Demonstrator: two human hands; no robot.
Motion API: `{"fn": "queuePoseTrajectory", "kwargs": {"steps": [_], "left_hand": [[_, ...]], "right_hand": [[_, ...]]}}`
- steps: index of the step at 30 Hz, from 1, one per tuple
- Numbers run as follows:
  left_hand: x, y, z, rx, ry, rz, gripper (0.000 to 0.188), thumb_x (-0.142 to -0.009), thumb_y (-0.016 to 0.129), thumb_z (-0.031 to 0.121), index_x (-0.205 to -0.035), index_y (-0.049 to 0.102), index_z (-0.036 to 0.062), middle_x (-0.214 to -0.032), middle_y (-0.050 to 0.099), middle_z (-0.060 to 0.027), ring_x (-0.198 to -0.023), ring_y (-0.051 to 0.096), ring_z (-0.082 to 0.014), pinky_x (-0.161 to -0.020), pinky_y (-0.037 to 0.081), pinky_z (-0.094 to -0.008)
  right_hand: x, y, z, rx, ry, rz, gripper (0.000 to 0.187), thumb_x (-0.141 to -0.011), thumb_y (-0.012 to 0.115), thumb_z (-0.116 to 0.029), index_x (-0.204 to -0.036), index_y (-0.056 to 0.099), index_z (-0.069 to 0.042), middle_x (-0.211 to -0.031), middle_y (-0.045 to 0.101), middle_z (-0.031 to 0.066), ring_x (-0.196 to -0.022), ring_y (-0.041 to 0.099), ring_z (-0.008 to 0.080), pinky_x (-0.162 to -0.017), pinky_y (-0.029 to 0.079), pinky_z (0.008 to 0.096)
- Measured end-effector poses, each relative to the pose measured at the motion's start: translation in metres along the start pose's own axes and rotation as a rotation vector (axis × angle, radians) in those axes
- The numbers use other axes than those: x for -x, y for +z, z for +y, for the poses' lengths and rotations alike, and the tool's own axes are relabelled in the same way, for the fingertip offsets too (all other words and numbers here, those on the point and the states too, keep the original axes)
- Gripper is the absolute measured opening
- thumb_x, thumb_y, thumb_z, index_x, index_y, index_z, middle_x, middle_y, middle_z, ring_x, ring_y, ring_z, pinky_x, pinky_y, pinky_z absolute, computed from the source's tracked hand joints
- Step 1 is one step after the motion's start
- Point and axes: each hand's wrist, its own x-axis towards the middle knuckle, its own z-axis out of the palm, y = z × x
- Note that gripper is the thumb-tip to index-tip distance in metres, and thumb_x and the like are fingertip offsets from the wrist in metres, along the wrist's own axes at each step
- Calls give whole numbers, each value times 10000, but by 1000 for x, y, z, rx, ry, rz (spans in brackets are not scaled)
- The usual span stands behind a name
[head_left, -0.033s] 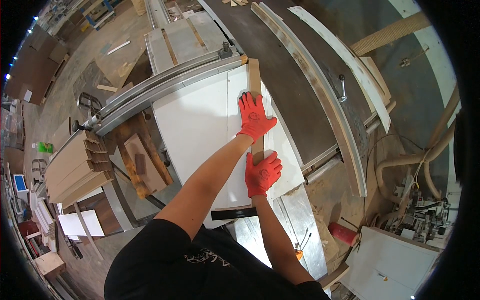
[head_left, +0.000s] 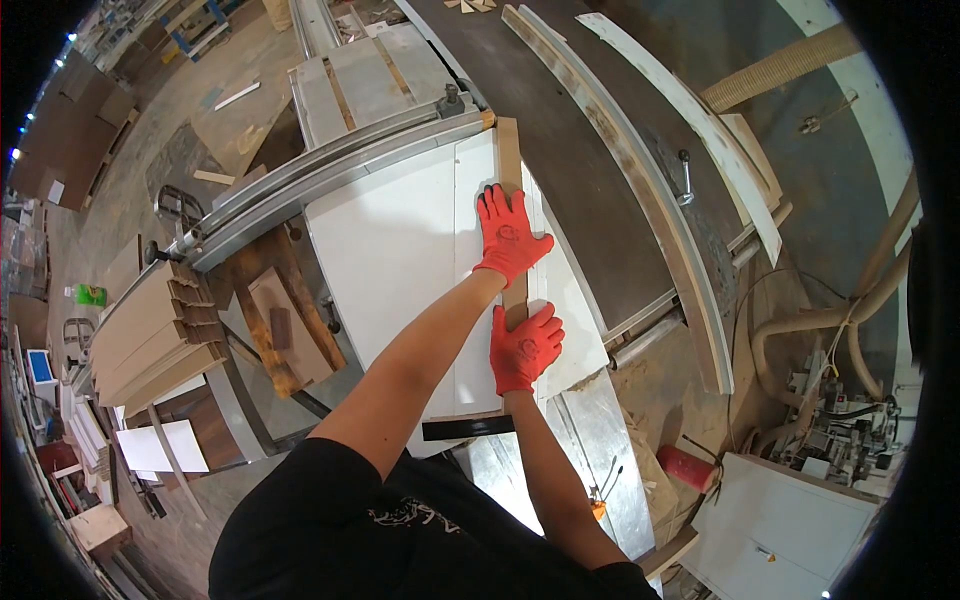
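Both my hands wear red gloves and rest on a narrow brown board strip (head_left: 509, 150), which runs away from me over a white panel (head_left: 385, 235). My left hand (head_left: 510, 235) is farther off, laid flat across the strip with its fingers stretched forward and its thumb out to the right. Nearer to me, my right hand (head_left: 527, 350) lies over the strip, thumb pointing ahead and fingers spread toward the right. The strip's far end meets a metal fence (head_left: 345, 180). A black-edged piece (head_left: 468, 428) sticks out at the panel's near edge.
The dark saw table (head_left: 590, 190) extends to the right, with a long rail (head_left: 640, 190) and a crank handle (head_left: 685, 178). Stacked brown strips (head_left: 165, 345) stand at left. A white cabinet (head_left: 780, 525) and beige hoses (head_left: 800, 325) are at right.
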Motion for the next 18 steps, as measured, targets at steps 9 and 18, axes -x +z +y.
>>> {"fn": "queuePoseTrajectory", "kwargs": {"steps": [9, 18], "left_hand": [[-2, -2, 1, 37, 13, 24, 924, -778, 724, 499, -1458, 396, -34, -1574, 258, -395, -1509, 173, -532, -1249, 56, -595], [0, -2, 1, 40, 30, 52, 887, -761, 737, 505, -1406, 433, -23, -1551, 288, -380, -1500, 181, -524, -1246, 60, -596]], "right_hand": [[-1, 0, 0, 7, -37, 55, 833, -840, 726, -609, -1342, 462, 2, -1161, 544, 169, -1087, 526, 360, -923, 421, 480], [0, 5, 4, -34, -34, 78, 819, -835, 731, -607, -1323, 466, -5, -1160, 542, 170, -1089, 522, 360, -919, 416, 493]]}}
